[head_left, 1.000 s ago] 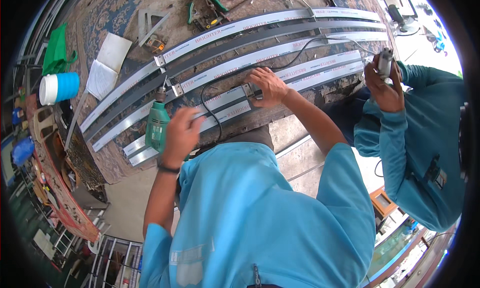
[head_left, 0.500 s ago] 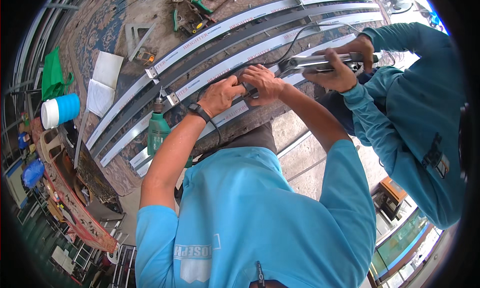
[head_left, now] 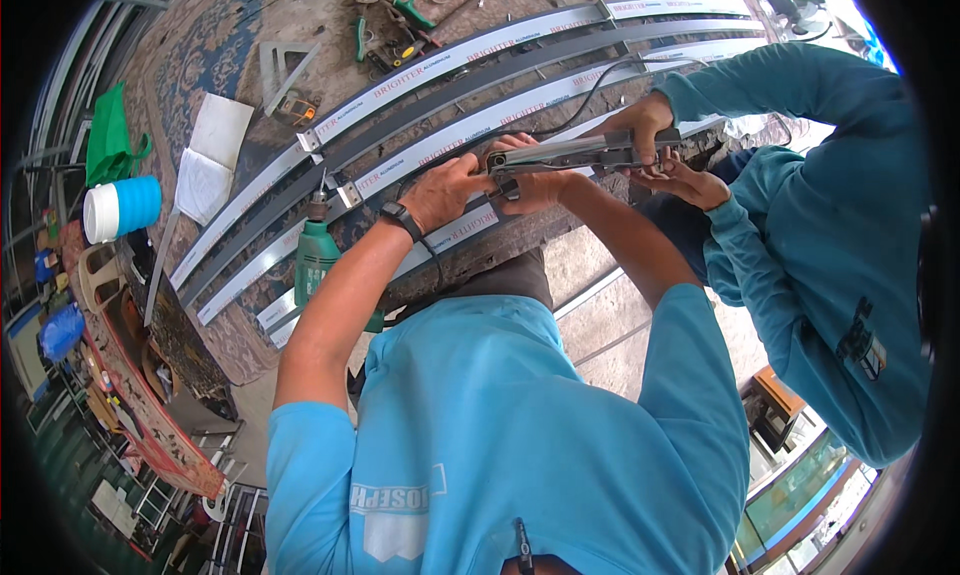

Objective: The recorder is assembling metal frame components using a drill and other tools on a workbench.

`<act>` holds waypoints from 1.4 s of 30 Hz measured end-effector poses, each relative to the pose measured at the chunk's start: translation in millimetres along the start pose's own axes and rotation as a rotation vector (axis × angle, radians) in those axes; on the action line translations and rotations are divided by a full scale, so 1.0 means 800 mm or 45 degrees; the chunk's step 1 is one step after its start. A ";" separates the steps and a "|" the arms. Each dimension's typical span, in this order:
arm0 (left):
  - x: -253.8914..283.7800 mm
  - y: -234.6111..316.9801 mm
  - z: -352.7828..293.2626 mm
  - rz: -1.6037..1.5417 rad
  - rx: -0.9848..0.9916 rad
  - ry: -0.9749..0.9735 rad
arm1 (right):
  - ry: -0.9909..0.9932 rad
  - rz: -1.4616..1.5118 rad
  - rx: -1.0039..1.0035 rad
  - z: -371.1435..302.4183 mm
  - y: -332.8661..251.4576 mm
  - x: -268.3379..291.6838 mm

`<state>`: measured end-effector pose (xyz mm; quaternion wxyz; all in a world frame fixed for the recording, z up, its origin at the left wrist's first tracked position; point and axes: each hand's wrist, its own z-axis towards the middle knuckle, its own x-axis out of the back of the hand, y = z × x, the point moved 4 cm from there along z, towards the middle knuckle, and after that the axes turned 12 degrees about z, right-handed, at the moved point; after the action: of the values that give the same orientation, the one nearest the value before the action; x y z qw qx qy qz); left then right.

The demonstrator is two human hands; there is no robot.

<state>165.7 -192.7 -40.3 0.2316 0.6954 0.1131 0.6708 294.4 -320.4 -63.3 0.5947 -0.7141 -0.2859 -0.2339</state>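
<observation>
My left hand (head_left: 440, 195), with a dark watch on its wrist, is curled beside my right over the long metal profiles (head_left: 430, 77). Its fingers close on a small dark thing I cannot make out. My right hand (head_left: 537, 190) meets it there, fingers bent round the same spot and partly covered. Across that hand lies a long grey metal piece (head_left: 560, 156), held by a co-worker's two hands (head_left: 652, 123). A black cable (head_left: 575, 105) runs over the profiles toward my fingers. The green power drill (head_left: 316, 253) stands bit up beside my left forearm.
Pliers with green handles (head_left: 412, 15), a set square (head_left: 284, 73) and a tape measure (head_left: 296, 107) lie beyond the profiles. White paper (head_left: 203, 187), a blue-and-white jug (head_left: 125, 211) and a green bag (head_left: 107, 145) are at left. The co-worker's sleeve (head_left: 760, 75) reaches in from the right.
The co-worker has shifted the grey metal piece leftward, so it now crosses over my right hand, and has changed grip on it. My own hands stay nearly in place.
</observation>
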 end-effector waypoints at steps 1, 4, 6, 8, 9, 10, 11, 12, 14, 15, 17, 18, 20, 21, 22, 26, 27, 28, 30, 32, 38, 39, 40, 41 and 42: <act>0.001 -0.002 -0.003 -0.075 0.052 0.047 | -0.035 0.009 -0.037 0.001 0.001 0.000; 0.004 0.002 -0.008 -0.204 0.211 0.156 | 0.077 -0.030 0.044 -0.006 0.002 -0.003; 0.003 0.000 -0.010 -0.259 0.321 0.221 | 0.103 -0.062 0.072 -0.005 0.004 -0.005; -0.005 -0.001 -0.012 -0.176 0.349 0.242 | 0.125 -0.097 0.104 -0.005 0.003 -0.004; -0.005 -0.002 -0.012 -0.175 0.351 0.244 | 0.095 -0.087 0.082 -0.003 0.003 -0.003; -0.006 -0.002 -0.013 -0.169 0.348 0.247 | 0.066 -0.077 0.060 -0.002 0.003 -0.003; -0.007 -0.002 -0.013 -0.162 0.344 0.250 | 0.037 -0.067 0.038 -0.001 0.002 -0.002; -0.007 -0.002 -0.013 -0.161 0.345 0.253 | 0.036 -0.070 0.040 -0.001 0.002 -0.001; -0.008 -0.002 -0.014 -0.138 0.366 0.237 | 0.028 -0.074 0.048 -0.001 -0.001 0.000; -0.007 -0.001 -0.014 -0.138 0.366 0.240 | 0.028 -0.077 0.049 -0.001 -0.001 0.000; -0.006 0.000 -0.013 -0.117 0.384 0.227 | 0.038 -0.101 0.055 -0.001 -0.002 -0.001; -0.006 0.000 -0.014 -0.116 0.386 0.230 | 0.036 -0.104 0.057 0.000 -0.002 -0.001; -0.007 -0.001 -0.014 -0.095 0.374 0.240 | 0.043 -0.092 0.046 0.001 -0.002 0.000; -0.006 0.000 -0.014 -0.096 0.374 0.243 | 0.041 -0.095 0.046 0.001 -0.001 -0.001; -0.005 0.001 -0.014 -0.096 0.368 0.248 | 0.077 -0.073 0.067 0.000 0.000 -0.001; -0.009 -0.001 -0.014 -0.090 0.391 0.222 | 0.062 -0.004 0.084 0.002 -0.004 0.005; -0.008 0.000 -0.014 -0.090 0.391 0.224 | 0.060 -0.006 0.085 0.002 -0.003 0.005; -0.007 0.001 -0.014 -0.091 0.398 0.221 | 0.087 -0.028 0.118 0.002 -0.003 0.006; -0.005 0.001 -0.014 -0.092 0.410 0.223 | 0.117 -0.028 0.180 0.001 -0.004 0.008; -0.006 0.001 -0.014 -0.125 0.419 0.208 | 0.121 -0.028 0.167 -0.001 -0.002 0.008; -0.003 0.005 -0.019 -0.089 0.428 0.305 | -0.061 -0.099 -0.058 -0.003 -0.009 0.010; -0.002 0.005 -0.019 -0.101 0.443 0.319 | -0.083 -0.109 -0.054 -0.008 -0.009 0.006; -0.003 0.004 -0.018 -0.125 0.437 0.280 | 0.139 -0.147 -0.006 -0.017 -0.011 0.008; -0.005 0.003 -0.018 -0.151 0.431 0.240 | 0.360 -0.182 0.044 -0.029 -0.015 0.010; -0.007 -0.001 -0.019 -0.161 0.453 0.262 | 0.349 -0.172 -0.042 -0.038 -0.022 0.007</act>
<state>150.2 -192.0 -46.1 0.1338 0.6449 0.2961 0.6917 286.4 -347.3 -41.8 0.5993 -0.6642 -0.2457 -0.3732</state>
